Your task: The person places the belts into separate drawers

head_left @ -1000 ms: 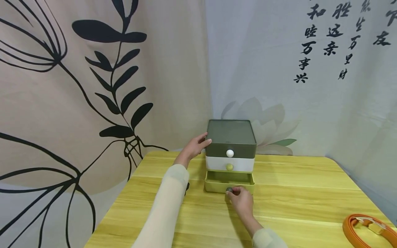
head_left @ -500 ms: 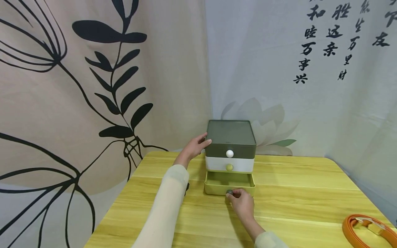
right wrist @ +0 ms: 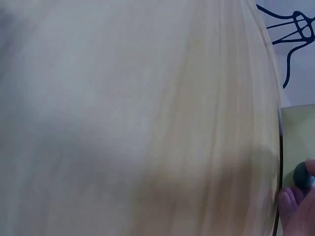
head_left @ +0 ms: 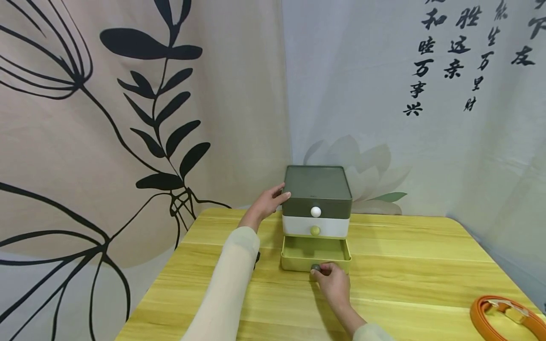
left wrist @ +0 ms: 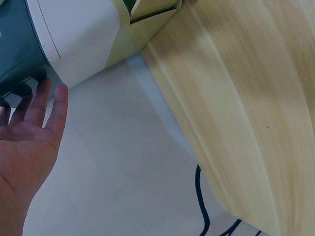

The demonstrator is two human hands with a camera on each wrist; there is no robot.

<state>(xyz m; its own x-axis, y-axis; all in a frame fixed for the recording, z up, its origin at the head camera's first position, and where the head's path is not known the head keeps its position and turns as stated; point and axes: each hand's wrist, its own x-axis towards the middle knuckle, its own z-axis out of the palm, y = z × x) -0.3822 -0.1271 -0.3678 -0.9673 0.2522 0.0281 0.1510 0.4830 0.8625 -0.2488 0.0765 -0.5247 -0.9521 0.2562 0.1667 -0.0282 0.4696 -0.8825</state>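
Note:
A small three-tier desktop drawer box stands near the back of the table, dark green on top, white in the middle and yellow-green at the bottom. Its bottom drawer is pulled out, and bare floor shows inside. My right hand pinches that drawer's dark round knob between thumb and fingers; the knob also shows at the right edge of the right wrist view. With extended fingers, my left hand rests against the upper left side of the box. In the left wrist view those fingers reach the green and white tiers.
An orange belt with a gold buckle lies coiled at the table's right front. Behind the wooden table hangs a printed cloth. A small dark object peeks out beside the left sleeve.
The bottom drawer has slid a little farther out toward me, with my right hand moving along on its knob. My left hand has stayed against the box.

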